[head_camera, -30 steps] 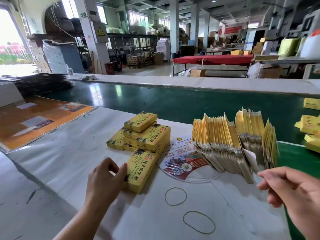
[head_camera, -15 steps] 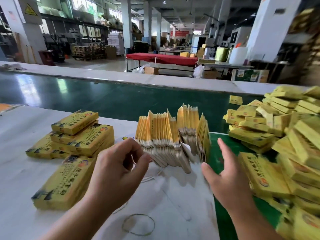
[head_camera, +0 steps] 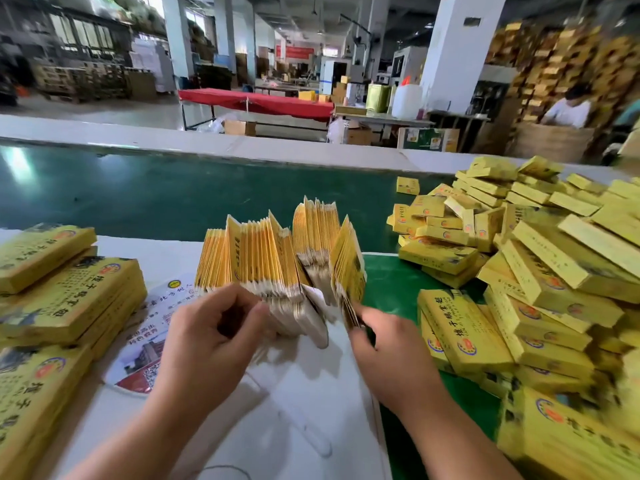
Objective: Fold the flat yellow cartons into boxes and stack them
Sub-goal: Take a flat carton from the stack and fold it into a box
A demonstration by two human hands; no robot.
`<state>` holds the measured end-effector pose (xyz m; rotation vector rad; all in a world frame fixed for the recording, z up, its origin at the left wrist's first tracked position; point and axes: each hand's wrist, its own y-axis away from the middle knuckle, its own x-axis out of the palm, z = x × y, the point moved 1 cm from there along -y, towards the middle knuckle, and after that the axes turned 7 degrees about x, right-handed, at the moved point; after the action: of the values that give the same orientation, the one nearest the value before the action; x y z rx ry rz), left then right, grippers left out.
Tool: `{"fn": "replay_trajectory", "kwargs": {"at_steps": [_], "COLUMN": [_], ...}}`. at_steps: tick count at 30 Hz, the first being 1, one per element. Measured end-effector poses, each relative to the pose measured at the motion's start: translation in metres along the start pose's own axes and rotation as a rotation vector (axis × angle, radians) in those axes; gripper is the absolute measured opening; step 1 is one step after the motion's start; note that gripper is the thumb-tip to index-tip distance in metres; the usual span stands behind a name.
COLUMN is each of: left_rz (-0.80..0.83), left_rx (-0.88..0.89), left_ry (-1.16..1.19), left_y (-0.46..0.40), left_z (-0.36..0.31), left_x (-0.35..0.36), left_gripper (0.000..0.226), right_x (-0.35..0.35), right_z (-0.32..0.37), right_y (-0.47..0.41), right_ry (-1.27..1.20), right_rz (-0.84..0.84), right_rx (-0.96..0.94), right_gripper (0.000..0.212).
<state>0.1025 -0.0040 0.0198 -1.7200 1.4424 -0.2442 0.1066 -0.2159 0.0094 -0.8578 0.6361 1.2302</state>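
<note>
Standing on edge in the middle of the white sheet [head_camera: 304,403] we see one fanned row of flat cartons [head_camera: 273,258], too many to count; their yellow faces are upright and the row runs left to right, with the white flaps toward us. Our left hand [head_camera: 207,341] is loosely curled at the near left end of the row, fingertips touching the flaps; we cannot tell if it holds any. Our right hand [head_camera: 384,348] pinches the near edge of the last cartons at the right end of the row.

On the left, one stack of folded boxes [head_camera: 65,292] lies flat, at least four boxes visible, long axis going away from us and to the right. On the right, a loose pile of boxes [head_camera: 540,271] lies on the green belt [head_camera: 173,199], several dozen, pointing in all directions. One round printed card [head_camera: 145,341] lies flat between the left stack and the cartons, partly under our left hand
</note>
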Motion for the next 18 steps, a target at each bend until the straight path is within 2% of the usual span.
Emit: {"fn": "replay_trajectory", "kwargs": {"at_steps": [2, 5, 9, 14, 18], "left_rz": [-0.019, 0.008, 0.054, 0.016, 0.016], "left_rx": [-0.01, -0.029, -0.032, -0.071, -0.083], "left_ry": [0.017, 0.04, 0.049, 0.058, 0.08], "left_y": [-0.001, 0.002, 0.004, 0.002, 0.001], "left_z": [0.001, -0.002, -0.004, -0.005, -0.007], "left_x": [-0.002, 0.0, 0.001, 0.0, -0.001], "left_gripper": [0.02, 0.02, 0.024, 0.032, 0.032], "right_x": [-0.003, -0.011, -0.016, -0.021, -0.016], "right_z": [0.005, 0.01, 0.013, 0.013, 0.002], "right_y": [0.004, 0.008, 0.012, 0.015, 0.015], "right_ry": [0.049, 0.072, 0.107, 0.067, 0.03], "right_rz": [-0.096, -0.215, -0.26, -0.334, -0.296], "right_rx": [-0.003, 0.035, 0.048, -0.021, -0.07], "right_gripper": [0.016, 0.047, 0.055, 0.045, 0.037]}}
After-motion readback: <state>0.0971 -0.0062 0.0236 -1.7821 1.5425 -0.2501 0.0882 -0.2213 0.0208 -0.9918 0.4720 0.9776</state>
